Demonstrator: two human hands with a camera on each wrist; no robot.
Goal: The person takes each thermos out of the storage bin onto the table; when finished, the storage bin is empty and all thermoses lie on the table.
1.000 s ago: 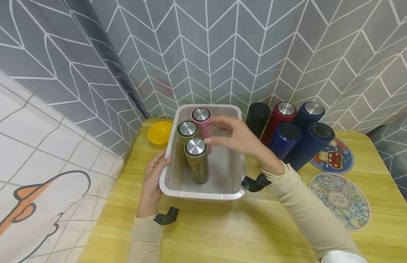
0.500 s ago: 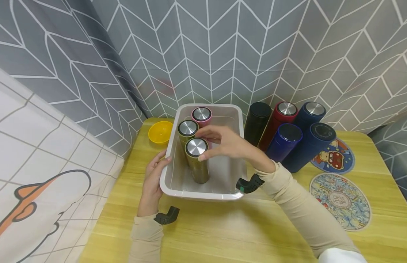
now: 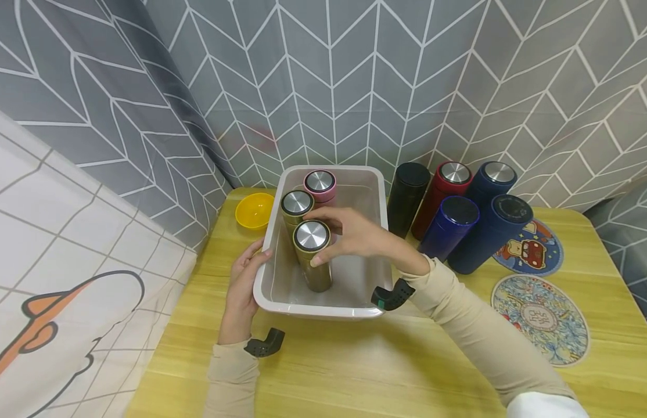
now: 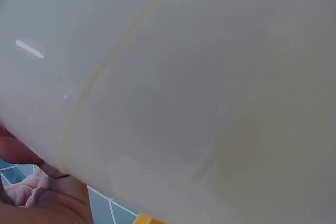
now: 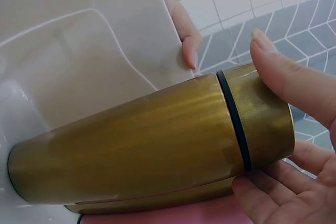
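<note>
In the head view, my right hand (image 3: pixel 355 232) holds the front gold thermos (image 3: pixel 318 273) by its lid, thumb on the near side and fingers behind. The right wrist view shows the same gold thermos (image 5: pixel 131 140) with its lower end on the basin floor. A second gold thermos (image 3: pixel 297 203) and a pink thermos (image 3: pixel 320 182) stand behind it inside the white plastic basin (image 3: pixel 323 311). My left hand (image 3: pixel 245 284) grips the basin's left rim, thumb over the edge. In the left wrist view the basin's outer wall (image 4: pixel 173 98) fills most of the frame.
Right of the basin stand several thermoses: black (image 3: pixel 407 197), red (image 3: pixel 441 197), purple-blue (image 3: pixel 451 226), and two dark blue ones. Two round mats (image 3: pixel 540 319) lie farther right. A yellow bowl (image 3: pixel 254 211) sits left of the basin. A grey patterned curtain (image 3: pixel 349 87) hangs behind the table.
My right hand has moved from beside the pink thermos, left and toward me, onto the front gold thermos, and now holds its lid. My left hand and the basin have stayed put.
</note>
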